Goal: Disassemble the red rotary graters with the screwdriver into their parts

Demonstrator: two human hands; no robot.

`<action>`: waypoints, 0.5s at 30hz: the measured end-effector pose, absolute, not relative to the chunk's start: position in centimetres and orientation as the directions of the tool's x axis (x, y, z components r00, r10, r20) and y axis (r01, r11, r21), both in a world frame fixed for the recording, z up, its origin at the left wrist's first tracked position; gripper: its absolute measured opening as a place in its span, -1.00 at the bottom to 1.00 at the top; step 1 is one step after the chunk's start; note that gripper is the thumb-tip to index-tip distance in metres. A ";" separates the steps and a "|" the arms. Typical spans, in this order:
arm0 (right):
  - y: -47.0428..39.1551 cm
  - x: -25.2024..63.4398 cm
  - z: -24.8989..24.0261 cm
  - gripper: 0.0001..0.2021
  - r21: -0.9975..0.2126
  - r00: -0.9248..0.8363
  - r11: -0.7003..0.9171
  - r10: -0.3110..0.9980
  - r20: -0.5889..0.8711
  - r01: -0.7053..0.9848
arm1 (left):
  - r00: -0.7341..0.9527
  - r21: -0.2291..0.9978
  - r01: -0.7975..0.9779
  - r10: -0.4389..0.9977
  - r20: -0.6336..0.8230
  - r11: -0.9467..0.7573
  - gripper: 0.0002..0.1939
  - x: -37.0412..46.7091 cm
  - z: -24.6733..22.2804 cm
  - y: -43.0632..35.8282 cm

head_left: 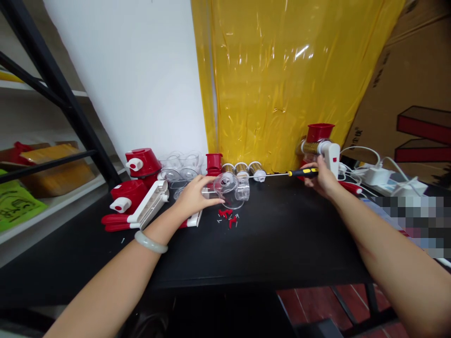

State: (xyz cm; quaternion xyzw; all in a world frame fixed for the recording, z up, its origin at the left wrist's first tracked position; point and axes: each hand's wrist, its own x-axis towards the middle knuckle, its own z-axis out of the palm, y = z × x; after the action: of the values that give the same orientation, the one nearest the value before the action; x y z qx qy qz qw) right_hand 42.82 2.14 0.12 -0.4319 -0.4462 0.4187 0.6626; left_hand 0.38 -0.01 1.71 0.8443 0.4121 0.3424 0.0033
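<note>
My left hand (197, 193) is wrapped round a clear plastic grater housing (229, 190) and steadies it over the black table. In my right hand (322, 178) is a screwdriver (303, 172) with a black and yellow handle. Its long thin shaft points left, and the tip reaches the right side of the clear housing; whether it sits in a screw is too small to tell. Just in front of the housing lie small red plastic pieces (225, 214) and several tiny screws (237, 217). Three metal grater drums (241, 169) stand behind the shaft.
Red bases with white knobs (128, 197), white-and-red handles (150, 206) and clear housings (183, 164) crowd the left. An assembled grater (331, 157) stands behind my right hand. White cables and plugs (378, 174) lie at right. Yellow-wrapped panel (275, 84) backs the table (268, 249).
</note>
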 end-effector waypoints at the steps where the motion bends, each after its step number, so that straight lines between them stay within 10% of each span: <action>1: 2.3 42.8 0.0 -0.59 -0.951 0.262 0.287 0.932 0.249 -0.117 | 0.429 0.284 0.691 0.693 0.579 -0.665 -0.29 0.4 1.7 0.0; 15: 3.8 43.5 -1.0 -0.83 -0.942 0.395 0.327 0.877 0.274 -0.072 | 0.637 0.034 0.606 0.510 0.578 -0.795 -0.40 0.2 11.9 -1.0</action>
State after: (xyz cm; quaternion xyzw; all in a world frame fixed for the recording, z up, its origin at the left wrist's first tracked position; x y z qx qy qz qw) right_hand 43.52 3.78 -1.05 -0.4678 -0.4300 0.3432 0.6917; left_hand 0.16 -1.03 11.93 0.9010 0.3098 0.2925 -0.0818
